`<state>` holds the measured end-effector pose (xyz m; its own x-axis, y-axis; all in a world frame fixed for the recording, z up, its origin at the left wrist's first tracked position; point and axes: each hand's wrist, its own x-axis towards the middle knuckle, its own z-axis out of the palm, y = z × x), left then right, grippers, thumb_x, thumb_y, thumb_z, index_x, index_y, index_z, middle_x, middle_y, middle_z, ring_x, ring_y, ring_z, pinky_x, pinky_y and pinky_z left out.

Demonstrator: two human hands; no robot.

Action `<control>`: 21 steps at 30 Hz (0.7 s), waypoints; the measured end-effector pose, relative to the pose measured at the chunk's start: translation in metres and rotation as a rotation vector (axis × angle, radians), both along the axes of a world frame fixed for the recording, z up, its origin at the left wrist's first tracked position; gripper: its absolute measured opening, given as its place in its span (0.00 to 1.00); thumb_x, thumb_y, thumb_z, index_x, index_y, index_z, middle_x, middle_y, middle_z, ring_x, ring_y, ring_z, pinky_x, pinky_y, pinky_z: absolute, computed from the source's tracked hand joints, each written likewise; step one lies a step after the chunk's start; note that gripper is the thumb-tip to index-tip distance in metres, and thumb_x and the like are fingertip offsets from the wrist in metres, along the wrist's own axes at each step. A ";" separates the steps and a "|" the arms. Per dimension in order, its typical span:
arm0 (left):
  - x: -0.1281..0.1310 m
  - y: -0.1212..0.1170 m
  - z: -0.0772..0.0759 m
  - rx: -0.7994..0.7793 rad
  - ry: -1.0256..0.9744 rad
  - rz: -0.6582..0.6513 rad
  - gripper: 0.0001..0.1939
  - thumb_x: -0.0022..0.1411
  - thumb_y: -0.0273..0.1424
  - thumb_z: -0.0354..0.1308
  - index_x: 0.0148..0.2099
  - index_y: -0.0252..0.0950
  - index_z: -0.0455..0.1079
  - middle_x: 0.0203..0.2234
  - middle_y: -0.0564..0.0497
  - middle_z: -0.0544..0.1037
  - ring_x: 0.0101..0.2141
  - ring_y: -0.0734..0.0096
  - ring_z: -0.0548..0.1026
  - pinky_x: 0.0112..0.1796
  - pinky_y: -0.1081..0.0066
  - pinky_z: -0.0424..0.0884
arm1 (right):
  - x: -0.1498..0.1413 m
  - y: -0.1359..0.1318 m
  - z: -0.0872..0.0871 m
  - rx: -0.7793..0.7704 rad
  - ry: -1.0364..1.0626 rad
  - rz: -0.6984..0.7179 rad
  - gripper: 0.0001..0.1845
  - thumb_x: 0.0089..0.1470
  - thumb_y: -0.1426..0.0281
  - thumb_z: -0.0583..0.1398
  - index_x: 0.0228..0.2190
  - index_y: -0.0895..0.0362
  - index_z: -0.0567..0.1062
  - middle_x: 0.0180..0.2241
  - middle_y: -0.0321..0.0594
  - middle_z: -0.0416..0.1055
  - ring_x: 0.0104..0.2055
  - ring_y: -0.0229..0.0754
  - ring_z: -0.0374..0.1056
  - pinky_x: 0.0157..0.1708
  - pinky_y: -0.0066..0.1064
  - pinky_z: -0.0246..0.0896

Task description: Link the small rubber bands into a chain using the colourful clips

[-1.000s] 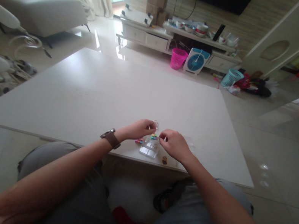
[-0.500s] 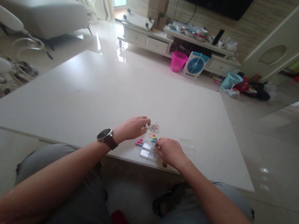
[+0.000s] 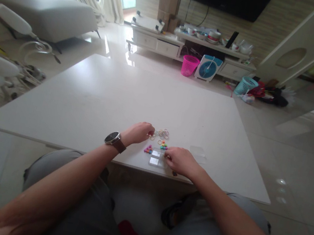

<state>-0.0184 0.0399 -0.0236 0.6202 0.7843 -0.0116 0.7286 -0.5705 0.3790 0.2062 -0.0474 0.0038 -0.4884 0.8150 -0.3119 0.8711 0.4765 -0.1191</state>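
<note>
The right hand [image 3: 181, 161] is reaching over the right side of a clear divided box [image 3: 154, 161] near the desk's [image 3: 136, 97] front edge; its grip is curled, contents unclear. Pink and purple pieces [image 3: 148, 149] are lying just left of the box, green and orange pieces [image 3: 164, 146] behind it. Farther back, the left hand [image 3: 141, 132] is bending its fingers beside rubber bands [image 3: 162, 134]; whether its grip is holding any, cannot tell.
</note>
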 end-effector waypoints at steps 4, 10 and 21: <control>0.001 0.003 -0.005 0.000 0.000 0.045 0.09 0.56 0.26 0.54 0.38 0.37 0.74 0.34 0.48 0.78 0.35 0.66 0.74 0.38 0.68 0.69 | 0.000 -0.001 0.004 0.008 0.030 -0.019 0.12 0.57 0.71 0.55 0.38 0.53 0.77 0.39 0.41 0.77 0.40 0.43 0.72 0.36 0.29 0.57; 0.003 0.004 -0.011 -0.003 -0.009 0.092 0.11 0.58 0.29 0.54 0.44 0.37 0.72 0.38 0.47 0.76 0.37 0.65 0.74 0.40 0.67 0.69 | -0.001 -0.005 0.011 0.007 0.044 -0.001 0.11 0.57 0.70 0.54 0.35 0.53 0.77 0.38 0.41 0.77 0.39 0.43 0.71 0.35 0.28 0.56; 0.003 0.008 -0.022 -0.033 0.009 0.055 0.13 0.59 0.23 0.50 0.39 0.38 0.75 0.36 0.47 0.76 0.36 0.67 0.75 0.39 0.70 0.69 | 0.000 -0.008 0.013 0.017 0.070 0.003 0.10 0.56 0.69 0.54 0.33 0.53 0.76 0.36 0.40 0.76 0.36 0.42 0.70 0.33 0.28 0.52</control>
